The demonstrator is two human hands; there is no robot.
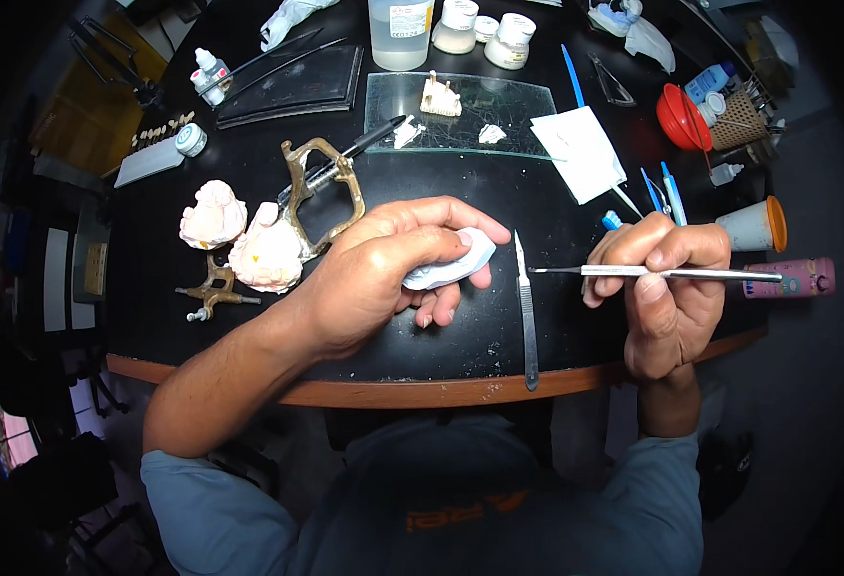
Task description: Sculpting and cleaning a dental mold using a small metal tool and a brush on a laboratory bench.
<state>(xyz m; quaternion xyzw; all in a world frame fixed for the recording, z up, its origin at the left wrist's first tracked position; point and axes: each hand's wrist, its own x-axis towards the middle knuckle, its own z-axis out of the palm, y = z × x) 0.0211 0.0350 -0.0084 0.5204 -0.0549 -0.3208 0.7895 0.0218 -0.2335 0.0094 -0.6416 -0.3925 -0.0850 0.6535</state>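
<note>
My left hand is wrapped round a pale blue-white dental cast, thumb on top and fingers beneath. Part of the cast is hidden by the fingers. To its right, my right hand pinches a slim metal dental carver. The carver lies level, its thin tip pointing left toward the cast but apart from it. A scalpel rests on the black table between the hands, blade away from me. Left of my left hand sit two pinkish plaster models and a brass-coloured articulator frame.
At the back, a glass slab bears a small tooth model. Behind it stand a clear bottle and white-lidded jars. On the right are paper sheets, a red bowl and a cup. A wooden edge borders the table.
</note>
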